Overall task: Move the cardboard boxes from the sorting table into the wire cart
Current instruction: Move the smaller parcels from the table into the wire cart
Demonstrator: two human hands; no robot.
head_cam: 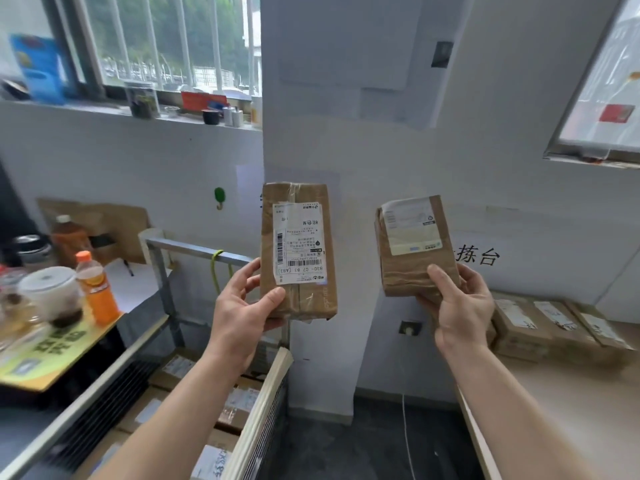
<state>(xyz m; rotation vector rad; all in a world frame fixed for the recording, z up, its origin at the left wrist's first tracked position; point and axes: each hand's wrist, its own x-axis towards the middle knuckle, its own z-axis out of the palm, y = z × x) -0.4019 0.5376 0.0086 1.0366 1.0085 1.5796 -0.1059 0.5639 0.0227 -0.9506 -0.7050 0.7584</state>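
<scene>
Left hand (242, 306) is nearest, raised above the right rim of the wire cart (197, 251). Thumb lies across the front and fingers curl round the back of a tall taped cardboard box (298, 251). That box is upright, with its white shipping label facing the camera (barcode and code line at the label's lower end).

Right hand (460, 306), further right of the cart, grips the lower end of a smaller cardboard box (415, 244) with the thumb in front and fingers behind. This one tilts slightly left, with a pale label near its top. Both boxes are in the air, apart from each other, touching neither cart nor table.

Inside the cart, several labelled boxes (235, 407) lie flat, packed side by side. A yellow-green tie (216, 268) is looped over the cart's top rail.

Sorting table (554, 410) stands right of the cart, with bare floor between them. A row of labelled boxes (554, 327) sits at its back edge by the wall.

Left of the cart is a small table (34, 372) carrying an orange drink bottle (97, 289). A brown tea bottle (69, 240) stands behind it and a white-lidded cup (52, 292) just beside.

Green hook (219, 197) is on the wall above the cart's rail. Windowsill clutter up-left of the cart is too blurred to name.
</scene>
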